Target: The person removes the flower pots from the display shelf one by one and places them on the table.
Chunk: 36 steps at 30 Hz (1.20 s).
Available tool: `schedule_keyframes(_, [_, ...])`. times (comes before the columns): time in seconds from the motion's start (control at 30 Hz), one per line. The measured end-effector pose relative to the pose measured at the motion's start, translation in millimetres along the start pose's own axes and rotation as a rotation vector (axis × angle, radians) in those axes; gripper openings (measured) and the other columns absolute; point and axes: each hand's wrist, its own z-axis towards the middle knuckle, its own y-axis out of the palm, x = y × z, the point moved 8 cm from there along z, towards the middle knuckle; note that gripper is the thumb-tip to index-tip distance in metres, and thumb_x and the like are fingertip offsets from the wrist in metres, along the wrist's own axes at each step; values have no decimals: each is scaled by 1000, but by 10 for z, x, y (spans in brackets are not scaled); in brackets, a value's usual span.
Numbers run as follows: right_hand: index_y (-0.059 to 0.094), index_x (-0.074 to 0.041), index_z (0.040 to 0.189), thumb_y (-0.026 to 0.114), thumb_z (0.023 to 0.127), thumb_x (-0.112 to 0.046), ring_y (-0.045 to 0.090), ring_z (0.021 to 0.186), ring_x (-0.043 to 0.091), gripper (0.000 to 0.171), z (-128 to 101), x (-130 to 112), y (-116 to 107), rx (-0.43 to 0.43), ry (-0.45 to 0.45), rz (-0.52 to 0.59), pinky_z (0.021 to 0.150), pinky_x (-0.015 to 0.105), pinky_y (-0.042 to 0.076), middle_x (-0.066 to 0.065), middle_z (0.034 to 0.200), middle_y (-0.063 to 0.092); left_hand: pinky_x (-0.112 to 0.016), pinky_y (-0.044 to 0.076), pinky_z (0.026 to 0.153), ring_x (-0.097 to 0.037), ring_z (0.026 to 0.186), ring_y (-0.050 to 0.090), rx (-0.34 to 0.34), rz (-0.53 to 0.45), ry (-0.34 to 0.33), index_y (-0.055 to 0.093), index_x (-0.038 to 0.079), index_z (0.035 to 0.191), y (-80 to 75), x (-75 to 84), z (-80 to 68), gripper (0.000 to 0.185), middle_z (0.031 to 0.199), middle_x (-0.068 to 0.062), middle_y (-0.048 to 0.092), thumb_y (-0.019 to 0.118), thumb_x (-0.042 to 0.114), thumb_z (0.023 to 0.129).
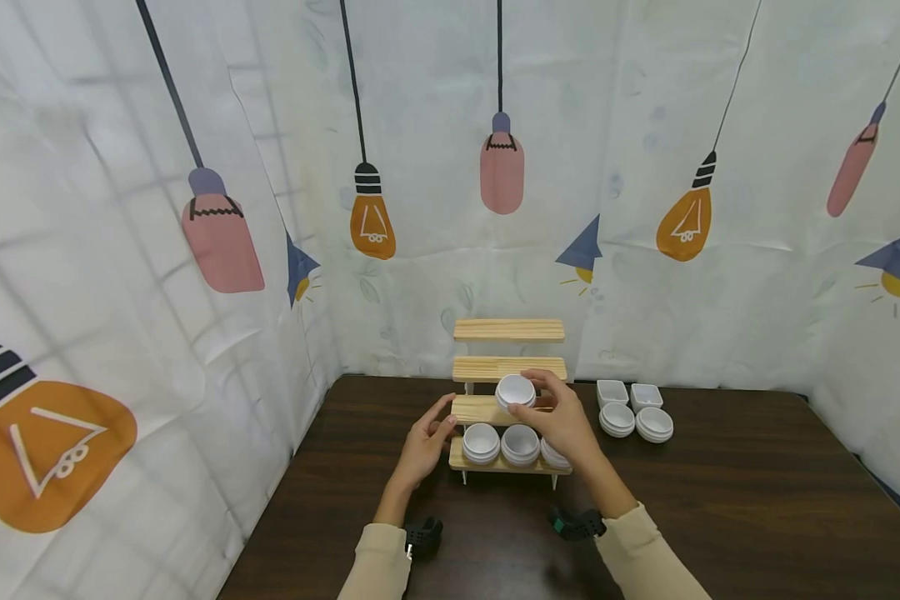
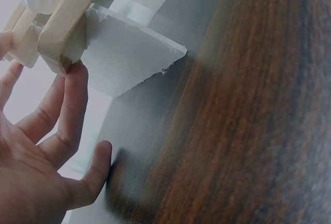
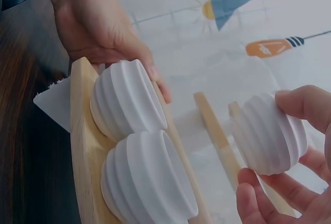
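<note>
A wooden tiered display stand has white round ribbed bowls on its lowest board, among them a left bowl and a middle bowl. With thumb and fingertips, my right hand pinches another white ribbed bowl at the second board from the bottom. Whether that bowl touches the board is hard to tell. My left hand is at the stand's left side; in the left wrist view its fingertips touch the end of a wooden board.
Right of the stand are white square bowls with round bowls in front of them, on the dark wood table. A printed white curtain hangs behind and along the sides. Translucent side supports carry the stand's boards.
</note>
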Motion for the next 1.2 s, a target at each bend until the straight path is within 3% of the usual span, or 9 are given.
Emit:
schedule_keyframes(0.3, [56,-10,143,81,88,-13,63,98,27,60,-24,52,-83,10,-10,32,74,28,54,20,128,63,-55,60,79,-55,91,68,-32,-13,9,47,13,154,11,324,-131,48,101,-39,68,56,18,107])
schedule_keyframes(0.37, [57,-11,141,81,89,-13,63,99,27,58,-42,56,-93,13,-17,37,78,30,54,19,127,63,-58,59,80,-56,94,67,-18,-17,9,48,14,153,12,328,-133,47,100,-38,68,56,19,107])
schedule_keyframes(0.6, [61,-17,137,85,86,-18,63,102,23,57,-125,80,-152,46,-41,69,88,31,53,12,126,65,-47,62,76,-45,91,71,14,13,5,50,23,152,-4,4,-3,48,99,-31,72,59,28,105])
schedule_keyframes(0.8, [60,-17,137,83,87,-15,63,100,20,55,-187,117,-226,51,-62,111,84,26,55,12,128,63,-47,62,78,-48,96,69,-6,25,3,47,16,154,13,162,-59,49,102,-36,69,56,22,107])
schedule_keyframes(0.97, [58,-12,139,81,88,-12,62,97,15,56,-237,166,-287,55,-70,160,81,23,57,15,126,61,-35,62,74,-34,88,73,-28,16,2,48,15,153,-1,325,-122,48,100,-32,71,57,21,106])
schedule_keyframes(1.2, [57,-8,141,80,88,-8,63,96,8,58,-307,237,-428,108,-38,174,81,20,55,14,121,61,-35,61,73,-25,85,71,-21,13,0,50,16,152,-11,355,-135,47,96,-28,73,57,19,106])
